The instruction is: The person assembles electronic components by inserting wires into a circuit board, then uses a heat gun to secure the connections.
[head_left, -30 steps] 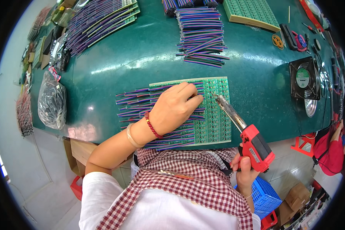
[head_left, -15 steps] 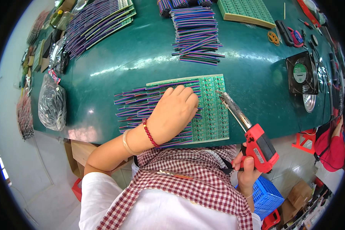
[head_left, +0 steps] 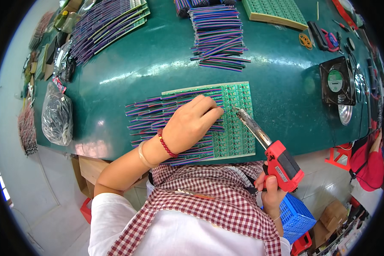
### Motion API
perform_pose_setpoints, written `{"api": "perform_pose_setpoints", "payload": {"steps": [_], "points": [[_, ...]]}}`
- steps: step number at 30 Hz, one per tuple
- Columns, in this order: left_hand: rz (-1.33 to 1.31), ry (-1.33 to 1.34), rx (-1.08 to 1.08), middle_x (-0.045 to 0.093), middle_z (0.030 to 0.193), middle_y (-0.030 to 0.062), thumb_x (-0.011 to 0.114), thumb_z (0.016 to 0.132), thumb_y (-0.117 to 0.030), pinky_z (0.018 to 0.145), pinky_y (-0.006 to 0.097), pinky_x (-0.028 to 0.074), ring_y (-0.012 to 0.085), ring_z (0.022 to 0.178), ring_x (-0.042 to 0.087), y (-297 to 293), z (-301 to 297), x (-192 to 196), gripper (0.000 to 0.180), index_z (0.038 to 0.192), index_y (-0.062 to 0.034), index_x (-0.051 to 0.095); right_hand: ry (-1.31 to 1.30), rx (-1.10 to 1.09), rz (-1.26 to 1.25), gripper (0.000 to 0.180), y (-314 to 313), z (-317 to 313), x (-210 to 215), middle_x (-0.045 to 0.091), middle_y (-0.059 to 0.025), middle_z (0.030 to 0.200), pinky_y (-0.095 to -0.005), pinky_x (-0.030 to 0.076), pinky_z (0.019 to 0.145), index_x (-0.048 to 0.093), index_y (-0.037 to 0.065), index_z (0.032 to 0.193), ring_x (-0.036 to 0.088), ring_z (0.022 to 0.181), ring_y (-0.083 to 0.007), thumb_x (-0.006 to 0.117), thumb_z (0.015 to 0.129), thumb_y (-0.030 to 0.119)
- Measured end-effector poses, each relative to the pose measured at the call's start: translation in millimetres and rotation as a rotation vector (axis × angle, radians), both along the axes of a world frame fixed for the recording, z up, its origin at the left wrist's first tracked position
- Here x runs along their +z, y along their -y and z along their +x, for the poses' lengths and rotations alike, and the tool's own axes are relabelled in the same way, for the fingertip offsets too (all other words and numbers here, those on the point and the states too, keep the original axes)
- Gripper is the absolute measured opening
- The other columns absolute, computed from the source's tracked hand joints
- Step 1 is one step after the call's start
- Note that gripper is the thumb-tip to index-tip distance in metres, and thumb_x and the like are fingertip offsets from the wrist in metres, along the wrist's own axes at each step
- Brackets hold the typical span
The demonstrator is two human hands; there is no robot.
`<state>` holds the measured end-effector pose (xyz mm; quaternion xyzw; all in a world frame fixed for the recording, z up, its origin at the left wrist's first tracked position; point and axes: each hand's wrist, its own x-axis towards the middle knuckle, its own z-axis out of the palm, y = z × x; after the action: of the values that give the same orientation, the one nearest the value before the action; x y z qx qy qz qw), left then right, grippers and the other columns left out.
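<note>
A green circuit board panel (head_left: 232, 141) lies at the table's near edge, its left part covered by rows of multicoloured ribbon wires (head_left: 145, 112). My left hand (head_left: 191, 121) rests over those wires with thumb and fingers pinched together by the panel's bare columns. Whatever the pinch holds is hidden beneath the fingers. My right hand (head_left: 272, 191) grips the handle of a red and black soldering gun (head_left: 283, 166) just off the table edge. Its metal barrel slants up and left, bringing the tip over the panel's right part, a short way from my left fingertips.
Bundled wires (head_left: 217, 38) lie beyond the panel, with wired panels (head_left: 111, 30) far left and a stack of bare panels (head_left: 277, 13) far right. A black fan (head_left: 337, 81) stands at right. A bagged black bundle (head_left: 57, 115) sits left. A blue crate (head_left: 298, 217) is below.
The soldering gun has moved left and slightly down, its tip now nearer my left fingers. My left hand has shifted slightly, its fingers reaching a little farther right.
</note>
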<state>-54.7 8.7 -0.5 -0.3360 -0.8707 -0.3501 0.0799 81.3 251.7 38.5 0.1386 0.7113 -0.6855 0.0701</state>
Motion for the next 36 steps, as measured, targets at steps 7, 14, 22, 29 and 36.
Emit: {"api": "perform_pose_setpoints", "payload": {"steps": [7,14,22,29,36], "points": [[-0.054,0.018,-0.002,0.055,0.085,0.0101,0.065,0.070,0.001,0.063,0.033,0.049,0.0241,0.077,0.058,0,1,-1,0.021,0.090,-0.0009,0.062,0.019,0.008,-0.032,0.044,0,2,-6,0.052,-0.0076,0.059,-0.0251,0.038,0.046,0.048,-0.003,0.112,0.043,0.047,-0.0109,0.054,0.091,0.035],[-0.057,0.017,0.006,0.054,0.084,0.0103,0.065,0.070,0.001,0.064,0.033,0.049,0.0245,0.076,0.058,0,2,-1,0.021,0.090,-0.0005,0.062,0.063,0.009,-0.086,0.029,1,-1,-2,0.055,-0.0044,0.065,-0.0236,0.040,0.049,0.057,-0.001,0.089,0.049,0.054,-0.0091,0.057,0.091,0.029],[-0.051,0.011,0.000,0.054,0.085,0.0109,0.065,0.070,0.001,0.065,0.034,0.049,0.0252,0.077,0.058,0,2,-1,0.020,0.090,0.0007,0.061,0.028,0.003,-0.025,0.047,1,3,-6,0.052,-0.0081,0.061,-0.0246,0.039,0.046,0.047,-0.003,0.114,0.044,0.047,-0.0109,0.056,0.090,0.036],[-0.056,0.012,0.006,0.054,0.084,0.0107,0.065,0.070,0.001,0.065,0.034,0.049,0.0251,0.077,0.058,0,2,-2,0.020,0.090,0.0004,0.061,0.077,-0.001,-0.066,0.029,0,1,4,0.055,-0.0041,0.067,-0.0235,0.040,0.049,0.056,0.000,0.086,0.049,0.055,-0.0090,0.056,0.091,0.029],[-0.029,0.014,0.013,0.054,0.083,0.0102,0.065,0.070,0.001,0.064,0.034,0.049,0.0248,0.076,0.058,0,3,-2,0.019,0.089,-0.0003,0.061,0.095,0.009,-0.078,0.028,-1,4,-1,0.054,-0.0033,0.066,-0.0237,0.040,0.049,0.056,0.001,0.084,0.048,0.055,-0.0086,0.056,0.091,0.028]]}}
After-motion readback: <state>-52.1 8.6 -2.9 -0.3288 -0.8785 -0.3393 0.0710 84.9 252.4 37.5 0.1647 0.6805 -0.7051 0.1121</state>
